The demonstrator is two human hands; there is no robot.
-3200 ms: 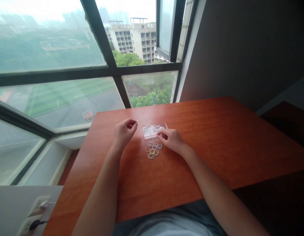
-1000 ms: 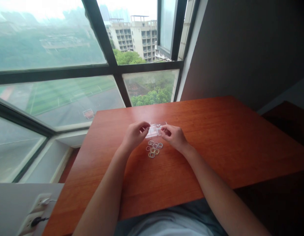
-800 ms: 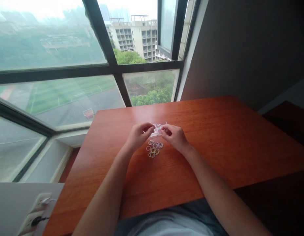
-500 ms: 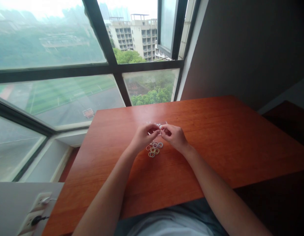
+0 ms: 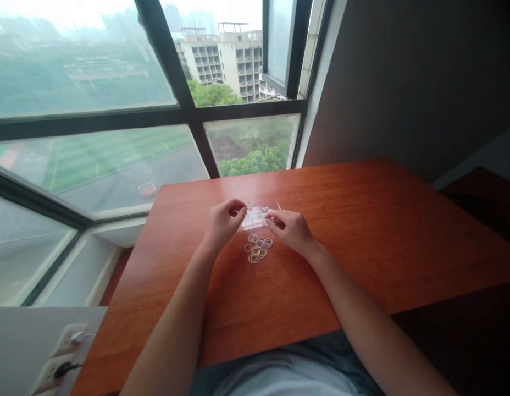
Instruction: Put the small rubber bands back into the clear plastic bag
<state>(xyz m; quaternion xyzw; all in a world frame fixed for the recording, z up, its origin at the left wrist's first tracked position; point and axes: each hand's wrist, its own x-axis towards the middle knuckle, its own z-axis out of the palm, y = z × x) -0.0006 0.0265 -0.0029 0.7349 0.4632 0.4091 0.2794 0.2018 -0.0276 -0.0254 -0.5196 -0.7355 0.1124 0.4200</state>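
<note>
A clear plastic box (image 5: 251, 224) with compartments lies on the table between my hands, its transparent lid (image 5: 275, 207) folded back. My left hand (image 5: 224, 221) is at the box's left side, thumb and fingers pinched together. A faint ring shape shows by those fingertips; whether they hold it I cannot tell. At the right side of the box, my right hand (image 5: 293, 229) is closed in a pinch, with a small whitish thing at its fingertips, too small to name. Just nearer to me lies a loose group of pale and yellowish rings (image 5: 256, 252), several of them overlapping.
The reddish-brown wooden table (image 5: 362, 231) extends far to the right. Windows with a dark frame (image 5: 193, 115) border its far and left sides. A wall socket with a black plug (image 5: 62, 370) is at the lower left.
My left hand has moved left, away from my right hand, uncovering the clear box and more rings. My right hand has hardly moved.
</note>
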